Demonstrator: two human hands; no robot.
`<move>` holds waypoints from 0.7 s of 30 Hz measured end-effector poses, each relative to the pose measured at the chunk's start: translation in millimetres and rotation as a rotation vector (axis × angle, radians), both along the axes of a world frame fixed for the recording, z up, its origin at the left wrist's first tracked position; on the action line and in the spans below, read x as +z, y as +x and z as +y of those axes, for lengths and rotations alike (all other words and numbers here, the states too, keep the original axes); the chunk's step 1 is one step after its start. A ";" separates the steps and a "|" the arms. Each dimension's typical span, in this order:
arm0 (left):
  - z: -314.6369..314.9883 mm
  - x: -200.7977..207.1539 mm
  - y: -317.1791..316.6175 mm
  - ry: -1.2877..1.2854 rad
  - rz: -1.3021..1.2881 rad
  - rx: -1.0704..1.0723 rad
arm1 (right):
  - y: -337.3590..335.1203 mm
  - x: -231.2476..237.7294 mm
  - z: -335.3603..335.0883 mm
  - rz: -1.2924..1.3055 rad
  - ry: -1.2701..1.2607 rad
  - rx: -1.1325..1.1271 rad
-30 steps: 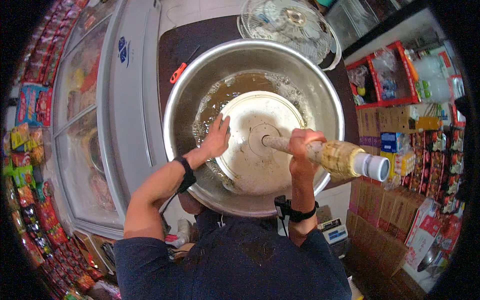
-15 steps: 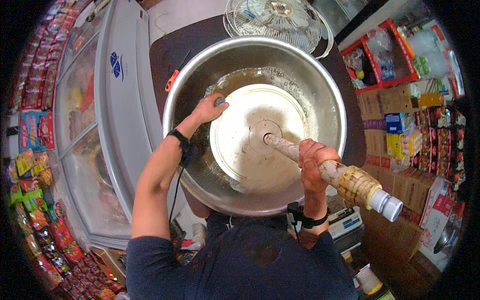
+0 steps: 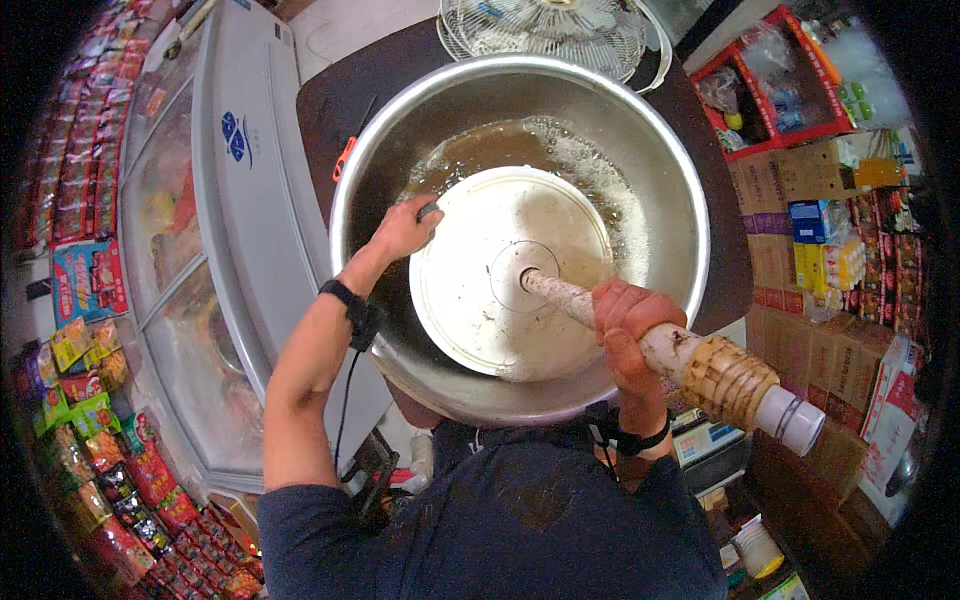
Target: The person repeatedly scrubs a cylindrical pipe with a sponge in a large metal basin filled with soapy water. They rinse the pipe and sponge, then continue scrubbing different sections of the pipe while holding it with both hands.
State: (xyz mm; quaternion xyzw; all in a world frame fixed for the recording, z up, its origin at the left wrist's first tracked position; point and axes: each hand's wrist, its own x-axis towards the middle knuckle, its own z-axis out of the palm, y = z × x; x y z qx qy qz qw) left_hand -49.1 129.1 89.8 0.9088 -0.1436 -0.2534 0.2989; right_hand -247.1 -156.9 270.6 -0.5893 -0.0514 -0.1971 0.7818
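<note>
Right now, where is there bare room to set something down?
The dark table has a bare patch between basin, fan and freezer, beyond the red-handled tool; a narrow strip runs between basin and boxes at right. Crowded: in and over the basin, with white disc, pole, left hand, right hand.

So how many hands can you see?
2. The left hand, with something small and dark at its fingertips, is by the white disc's upper-left edge; the right hand grips the pole. I see no others.
</note>
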 end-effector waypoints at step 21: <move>44.4 7.5 -34.7 -0.070 0.200 0.073 | -5.4 -6.1 -16.2 -0.091 -0.060 0.217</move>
